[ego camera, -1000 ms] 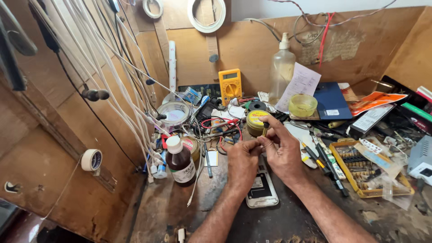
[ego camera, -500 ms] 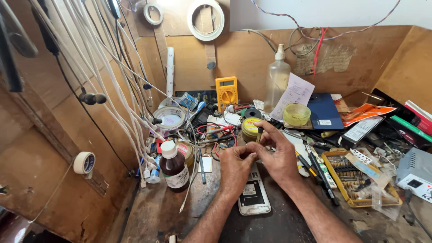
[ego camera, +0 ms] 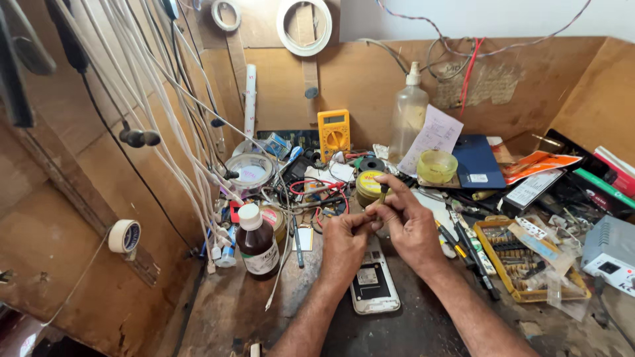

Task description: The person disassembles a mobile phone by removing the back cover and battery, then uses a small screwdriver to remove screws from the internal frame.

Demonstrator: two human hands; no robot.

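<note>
My left hand (ego camera: pixel 344 246) and my right hand (ego camera: pixel 407 221) meet over an opened white phone (ego camera: pixel 374 285) that lies back-up on the bench. My right hand's fingers pinch a small dark-tipped tool (ego camera: pixel 383 193), its tip pointing up toward a round yellow tin (ego camera: pixel 368 186). My left hand's fingertips close against the same spot, on the lower end of the tool or a small part that I cannot make out. Both forearms come in from the bottom edge.
A brown bottle (ego camera: pixel 256 243) stands at the left. A yellow multimeter (ego camera: pixel 333 134), a clear plastic bottle (ego camera: pixel 408 116) and a blue folder (ego camera: pixel 477 162) are behind. A tray of bits (ego camera: pixel 522 263), screwdrivers (ego camera: pixel 466 254) and a white box (ego camera: pixel 610 254) lie right. White cables (ego camera: pixel 165 112) hang left.
The camera has tilted, so the bench sits lower in view. Both hands stay together over the phone, with the right fingers shifting slightly on the small tool.
</note>
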